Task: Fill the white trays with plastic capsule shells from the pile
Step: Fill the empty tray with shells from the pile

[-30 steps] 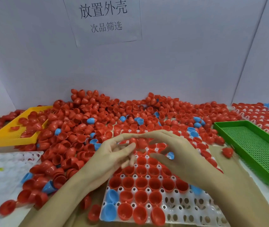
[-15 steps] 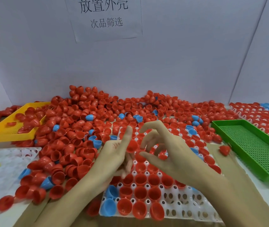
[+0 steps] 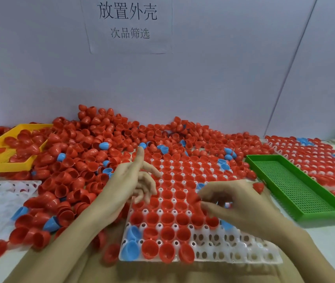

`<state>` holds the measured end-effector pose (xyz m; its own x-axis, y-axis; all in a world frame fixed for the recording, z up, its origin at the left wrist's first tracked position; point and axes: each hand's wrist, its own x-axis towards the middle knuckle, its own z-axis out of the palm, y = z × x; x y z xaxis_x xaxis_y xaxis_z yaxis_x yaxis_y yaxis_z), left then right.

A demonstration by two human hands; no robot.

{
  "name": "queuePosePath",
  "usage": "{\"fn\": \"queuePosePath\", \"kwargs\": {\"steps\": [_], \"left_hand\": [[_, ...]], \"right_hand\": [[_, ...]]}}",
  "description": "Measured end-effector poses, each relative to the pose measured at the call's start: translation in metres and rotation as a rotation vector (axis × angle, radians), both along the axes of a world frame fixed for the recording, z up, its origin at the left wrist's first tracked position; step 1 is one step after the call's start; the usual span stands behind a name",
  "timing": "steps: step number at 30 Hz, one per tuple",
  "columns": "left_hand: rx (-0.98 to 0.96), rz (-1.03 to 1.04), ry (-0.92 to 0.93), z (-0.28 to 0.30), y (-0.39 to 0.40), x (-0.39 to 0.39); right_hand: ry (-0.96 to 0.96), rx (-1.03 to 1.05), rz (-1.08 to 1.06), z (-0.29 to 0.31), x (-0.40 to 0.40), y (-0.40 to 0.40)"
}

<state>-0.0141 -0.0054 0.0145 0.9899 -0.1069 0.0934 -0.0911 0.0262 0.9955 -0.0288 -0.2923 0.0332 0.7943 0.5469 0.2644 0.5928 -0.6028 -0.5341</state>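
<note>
Head view: left hand (image 3: 131, 180) spread open, empty, over the white tray (image 3: 233, 254); right hand (image 3: 231, 201) pinches a red shell (image 3: 193, 196) (blurred) above mid-tray.

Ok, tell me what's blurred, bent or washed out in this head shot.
Head view: both hands smear with motion, the left hand worst at its fingers, the right hand at its fingertips; the white tray and the pile stay fairly sharp; the wide lens bows the wall seam at right; lighting is flat and soft, with faint shadows and small glints on the shells.
</note>
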Motion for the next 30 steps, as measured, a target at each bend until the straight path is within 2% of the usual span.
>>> {"fn": "queuePosePath", "kwargs": {"steps": [5,11,14,16,18,20,24,26,30], "left_hand": [[-0.032,0.092,-0.049,0.003,0.01,0.004],[0.017,0.109,-0.046,-0.004,0.014,0.006],[0.067,0.183,-0.125,-0.006,0.019,0.012],[0.213,0.344,-0.276,-0.008,0.027,0.016],[0.482,0.538,-0.453,-0.011,0.04,0.021],[0.708,0.648,-0.538,-0.015,0.054,0.026],[1.118,0.695,-0.49,-0.031,0.081,0.041],[1.263,0.669,-0.458,-0.038,0.09,0.047],[1.305,0.558,-0.307,-0.048,0.103,0.057]], "right_hand": [[0.153,-0.194,0.087,0.007,-0.018,-0.012],[0.186,-0.38,0.115,-0.001,-0.023,0.006],[0.216,-0.428,0.12,0.0,-0.021,0.009],[0.246,-0.429,0.121,0.007,-0.017,0.005],[0.268,-0.414,0.12,0.014,-0.011,0.0],[0.277,-0.354,0.127,0.021,-0.001,-0.002],[0.296,-0.125,0.084,0.031,0.037,-0.008],[0.297,-0.032,0.024,0.03,0.061,-0.012],[0.28,0.126,-0.12,0.015,0.099,-0.018]]}}
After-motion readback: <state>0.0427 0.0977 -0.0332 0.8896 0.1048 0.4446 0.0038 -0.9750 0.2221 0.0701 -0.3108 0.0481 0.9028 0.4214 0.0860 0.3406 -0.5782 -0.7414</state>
